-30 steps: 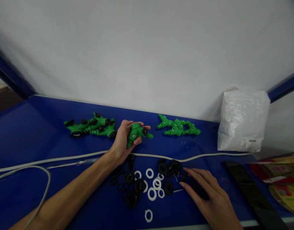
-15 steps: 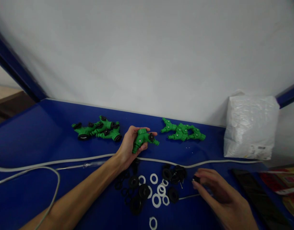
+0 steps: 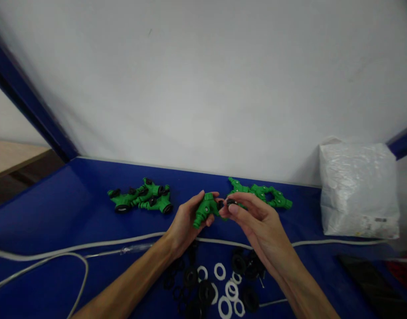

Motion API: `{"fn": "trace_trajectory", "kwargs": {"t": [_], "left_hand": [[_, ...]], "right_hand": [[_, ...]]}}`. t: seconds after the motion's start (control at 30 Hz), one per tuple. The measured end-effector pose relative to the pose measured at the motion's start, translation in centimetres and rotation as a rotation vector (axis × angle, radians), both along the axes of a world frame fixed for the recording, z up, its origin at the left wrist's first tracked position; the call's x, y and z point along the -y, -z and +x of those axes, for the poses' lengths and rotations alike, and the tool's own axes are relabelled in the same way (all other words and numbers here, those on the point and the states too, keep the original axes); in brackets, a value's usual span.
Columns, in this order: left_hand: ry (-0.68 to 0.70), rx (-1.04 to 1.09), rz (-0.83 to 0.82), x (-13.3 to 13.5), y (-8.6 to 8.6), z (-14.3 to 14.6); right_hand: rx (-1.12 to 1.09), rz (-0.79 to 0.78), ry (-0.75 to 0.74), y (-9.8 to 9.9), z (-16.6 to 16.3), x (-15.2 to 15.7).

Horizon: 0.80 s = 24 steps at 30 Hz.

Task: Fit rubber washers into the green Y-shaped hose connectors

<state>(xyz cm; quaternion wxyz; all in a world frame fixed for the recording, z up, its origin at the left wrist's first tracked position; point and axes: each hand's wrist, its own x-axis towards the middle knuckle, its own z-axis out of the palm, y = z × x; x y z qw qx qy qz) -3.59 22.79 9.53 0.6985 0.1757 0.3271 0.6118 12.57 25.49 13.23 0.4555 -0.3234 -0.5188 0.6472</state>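
Observation:
My left hand [image 3: 183, 223] is wrapped round a green plastic Y-shaped hose connector [image 3: 206, 207], held up above the blue table. Close against its right branch is my right hand [image 3: 259, 221], pinching a small black knob [image 3: 231, 202] between thumb and fingertips. The fingers partly cover that branch, so I cannot tell whether the knob touches it. Several green connectors with black knobs [image 3: 153, 190] lie to the left. Behind my right hand are more green connectors [image 3: 279, 200], on which no black knobs show.
White rings [image 3: 225, 306] and black rings [image 3: 206, 292] lie scattered below my hands. A white cable [image 3: 130, 241] crosses the table. At the right stand a white plastic-wrapped package [image 3: 359, 190] and a dark flat object [image 3: 369, 283]. A pale wall [image 3: 203, 88] rises behind.
My right hand has moved up and left from the right side of the table, bringing the black knob to the held connector. The view has tilted slightly upward.

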Motion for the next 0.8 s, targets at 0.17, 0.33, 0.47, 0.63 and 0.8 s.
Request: {"fn": "trace_trajectory", "kwargs": {"t": [0.17,0.33,0.47,0.63,0.8], "left_hand": [[-0.003,-0.002,0.006,0.0,0.1,0.0],[-0.024,-0.035,-0.013,-0.2,0.3,-0.1],[-0.021,-0.025,-0.025,-0.3,0.5,-0.1],[-0.031,-0.029,-0.027,-0.2,0.6,0.0],[-0.051,-0.079,0.017,-0.1,0.7,0.4]], "right_hand": [[-0.123,-0.187,-0.021,1.0,-0.7,-0.1],[-0.189,-0.335,-0.090,1.3,-0.3,0.0],[-0.206,-0.351,-0.105,1.2,-0.2,0.0],[-0.199,-0.320,-0.138,1.3,0.0,-0.1],[0.002,-0.036,-0.069,1.9,-0.5,0.5]]}}
